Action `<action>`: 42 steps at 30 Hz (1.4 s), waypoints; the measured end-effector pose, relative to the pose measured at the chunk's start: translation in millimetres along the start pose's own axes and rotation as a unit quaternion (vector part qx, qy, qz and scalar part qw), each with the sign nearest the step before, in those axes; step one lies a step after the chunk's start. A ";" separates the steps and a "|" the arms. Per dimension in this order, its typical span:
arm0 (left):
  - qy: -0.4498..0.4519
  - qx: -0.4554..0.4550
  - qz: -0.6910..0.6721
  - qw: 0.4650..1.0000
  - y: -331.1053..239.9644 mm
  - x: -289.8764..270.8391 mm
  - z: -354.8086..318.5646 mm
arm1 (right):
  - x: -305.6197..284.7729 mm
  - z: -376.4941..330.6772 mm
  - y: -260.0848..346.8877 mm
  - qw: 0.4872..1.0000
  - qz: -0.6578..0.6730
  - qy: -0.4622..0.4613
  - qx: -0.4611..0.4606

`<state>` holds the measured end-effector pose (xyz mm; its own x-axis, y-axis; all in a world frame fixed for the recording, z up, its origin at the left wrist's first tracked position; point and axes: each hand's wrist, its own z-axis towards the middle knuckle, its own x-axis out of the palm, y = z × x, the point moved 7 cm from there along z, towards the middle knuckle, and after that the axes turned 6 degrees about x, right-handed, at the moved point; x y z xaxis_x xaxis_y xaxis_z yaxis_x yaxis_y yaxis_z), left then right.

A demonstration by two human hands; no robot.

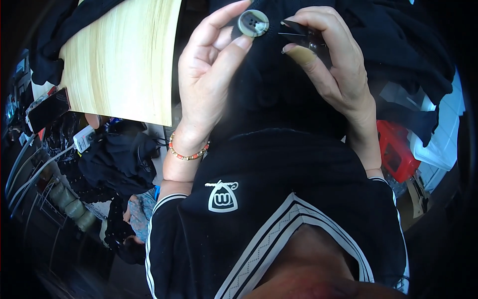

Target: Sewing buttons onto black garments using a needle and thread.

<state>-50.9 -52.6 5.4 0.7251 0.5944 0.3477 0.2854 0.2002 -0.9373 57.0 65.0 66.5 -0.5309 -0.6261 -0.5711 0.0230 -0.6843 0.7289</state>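
Observation:
My left hand (209, 74) pinches a large round button (253, 23) between thumb and fingers. The button is grey-green with a darker middle and small holes, and it lies against black fabric (269, 74). Facing it from the right is my right hand (333, 55), thumb and forefinger curved apart, the thumb tip wrapped in a tan covering. A thin needle (291, 34) points from this hand toward the button. Something dark and glossy (316, 41) sits within the curled fingers; its kind is unclear, and so is the exact hold on the needle.
A pale wood-grain board (124, 60) stands to the left, with a dark phone-like device (48, 109) by its lower corner. Black cloth (119, 159) and cables lie below. On the right are a red plastic item (396, 149), a translucent white container (440, 139) and more black cloth (403, 45).

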 end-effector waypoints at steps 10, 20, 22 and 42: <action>0.022 0.074 0.095 0.993 -4.3 -0.3 -3.5 | 7.9 -15.7 -3.1 0.998 -0.065 0.020 0.000; 0.032 0.104 0.144 0.984 -7.5 2.0 -8.3 | 12.5 -15.1 -2.7 0.997 -0.072 0.007 -0.006; 0.036 0.099 0.142 0.984 -6.7 4.5 -9.0 | 12.0 -15.0 -1.5 0.998 -0.064 -0.011 -0.024; -0.072 -0.150 -0.068 0.984 -4.0 10.8 -13.3 | 8.3 6.7 6.4 0.997 0.037 -0.023 0.059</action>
<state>-35.9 -57.3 13.2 0.5771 0.6868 0.4418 0.5608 0.0599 -0.8258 47.0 57.9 68.9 -0.5704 -0.6533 -0.4978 -0.0342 -0.5866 0.8091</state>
